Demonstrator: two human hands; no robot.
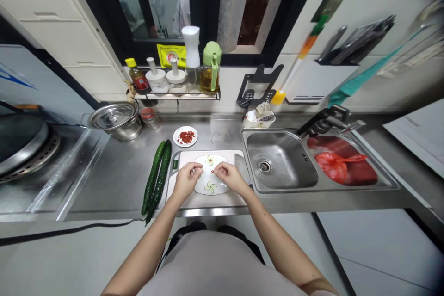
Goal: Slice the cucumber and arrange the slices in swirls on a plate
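My right hand (229, 176) is pinching a red bit (212, 171), evidently for its smallness, over the white plate (207, 177); my left hand (187, 177) is hovering, its hold undeterminable. A cutting board (194, 201) is steadying the plate; behind, a saucer (185, 128) of red bits (186, 137) is standing, presumably handy.

We can't read any text: print on the flat yellow plastic packet (171, 56) and the red label on the dark, yellow-capped glass bottle (139, 79) is too small; we see no legible numbers.
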